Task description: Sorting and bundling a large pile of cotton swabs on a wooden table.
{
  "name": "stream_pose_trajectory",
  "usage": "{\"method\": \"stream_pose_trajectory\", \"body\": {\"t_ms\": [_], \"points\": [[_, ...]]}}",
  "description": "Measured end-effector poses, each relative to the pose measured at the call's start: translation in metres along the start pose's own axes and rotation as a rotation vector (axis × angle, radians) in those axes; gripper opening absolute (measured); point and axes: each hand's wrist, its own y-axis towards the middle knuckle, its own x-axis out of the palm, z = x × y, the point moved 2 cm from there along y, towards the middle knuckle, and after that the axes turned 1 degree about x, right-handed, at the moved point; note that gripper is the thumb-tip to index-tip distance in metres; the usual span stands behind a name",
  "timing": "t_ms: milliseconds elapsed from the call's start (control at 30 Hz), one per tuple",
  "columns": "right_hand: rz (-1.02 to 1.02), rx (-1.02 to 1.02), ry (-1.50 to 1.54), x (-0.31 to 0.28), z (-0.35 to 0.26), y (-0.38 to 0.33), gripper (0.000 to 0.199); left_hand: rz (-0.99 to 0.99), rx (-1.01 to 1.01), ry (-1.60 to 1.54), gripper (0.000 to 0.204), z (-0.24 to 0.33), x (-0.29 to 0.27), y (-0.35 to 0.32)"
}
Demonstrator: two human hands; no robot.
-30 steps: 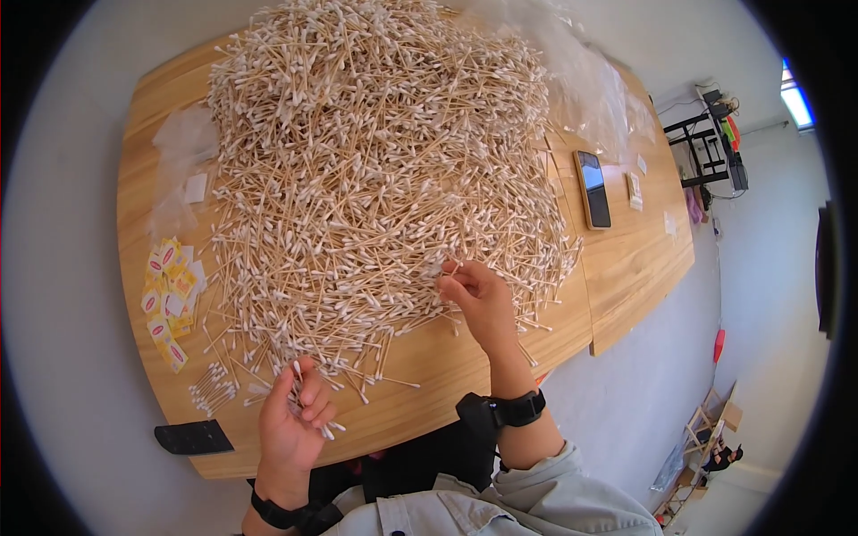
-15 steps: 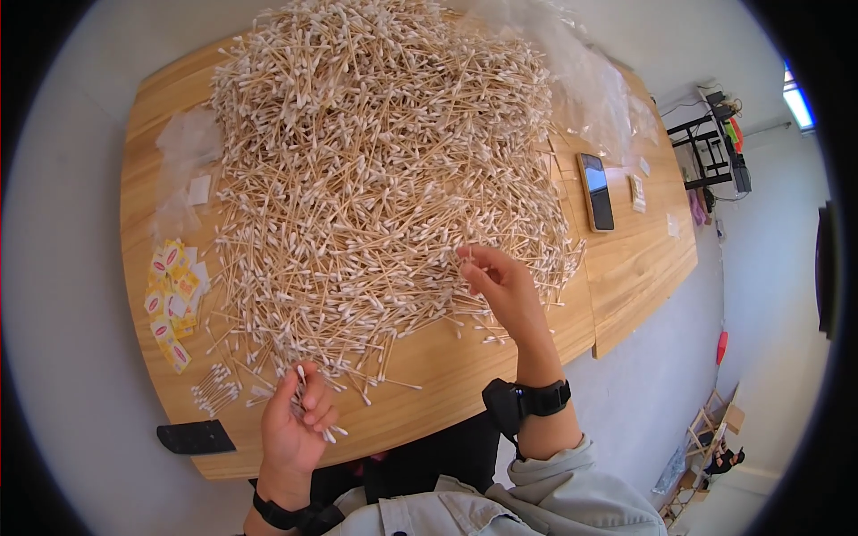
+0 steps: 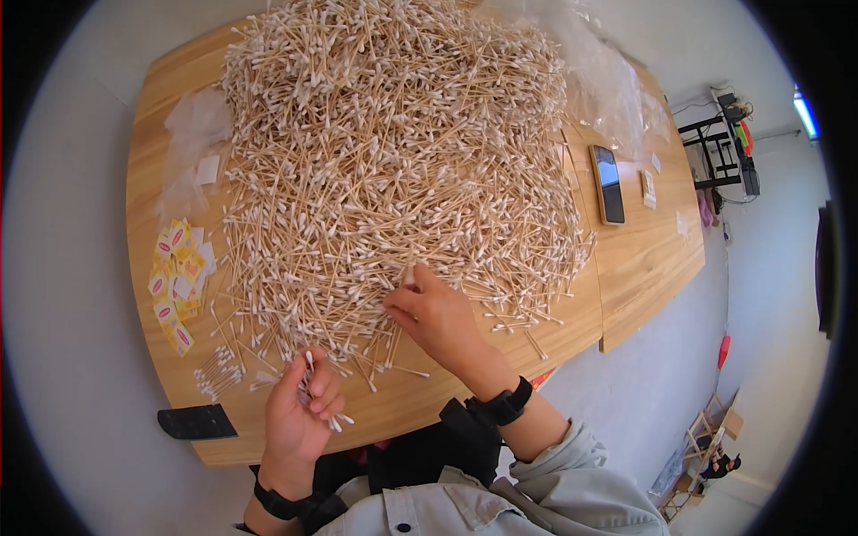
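Observation:
A great heap of cotton swabs [image 3: 384,170] with wooden sticks and white tips covers most of the wooden table. Near the front edge, my left hand [image 3: 293,420] is closed around a small bunch of swabs, whose white tips [image 3: 338,422] stick out above and below the fingers. My right hand [image 3: 442,326] is over the near part of the heap, thumb and fingers pinched together. What sits in that pinch is too small to make out. Left of my left hand lies a loose row of swabs [image 3: 217,373].
Yellow and white printed packets [image 3: 176,286] lie at the table's left side, with a crumpled clear plastic bag [image 3: 192,138] behind them. To the right of the heap are a phone [image 3: 607,185], a small packet [image 3: 648,188] and a large clear plastic bag [image 3: 601,85]. A black flat object [image 3: 197,422] is at the left corner.
My right hand has moved left and nearer to me across the heap, toward my left hand. My left hand keeps its bunch of swabs almost in place. The whole view has shifted slightly.

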Motion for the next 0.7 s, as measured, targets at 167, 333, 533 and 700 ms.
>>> {"method": "stream_pose_trajectory", "body": {"t_ms": [167,333,533,700], "points": [[0.169,0.217,0.395,-0.018,-0.001,-0.006,0.014,-0.047,-0.007,0.008,0.023,-0.002,-0.002,-0.001],[0.069,0.415,0.849,-0.012,-0.047,-0.039,0.015,0.269,0.077,0.082,0.025,-0.019,0.019,0.004],[0.120,0.215,0.632,0.001,-0.057,-0.060,0.018,0.140,-0.007,0.121,0.025,-0.026,-0.004,0.003],[0.139,0.297,0.276,0.011,-0.007,-0.044,0.019,0.016,-0.021,0.032,0.026,-0.013,-0.008,-0.001]]}}
